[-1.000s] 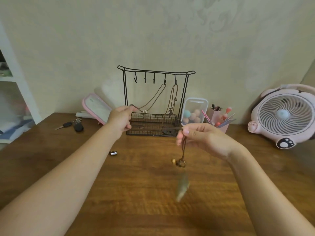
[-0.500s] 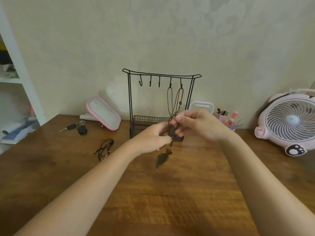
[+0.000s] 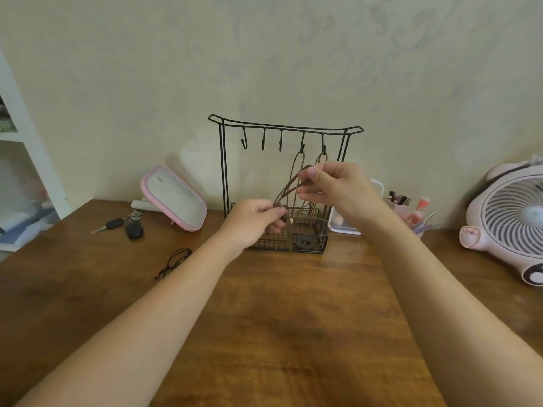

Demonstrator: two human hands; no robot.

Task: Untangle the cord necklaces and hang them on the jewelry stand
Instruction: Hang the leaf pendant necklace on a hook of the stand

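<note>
Seemingly the hanging step: left hand point(image 3: 252, 221) pinches the cord point(image 3: 282, 194) by its pendant point(image 3: 289, 234), right hand point(image 3: 338, 189) pinches its loop point(image 3: 302, 170) — next, lift that loop over a free hook point(image 3: 280, 141).

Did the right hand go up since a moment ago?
Yes. The right hand has risen against the jewelry stand: it was level with the basket, now it pinches the brown cord necklace nearer the hooks.
</note>
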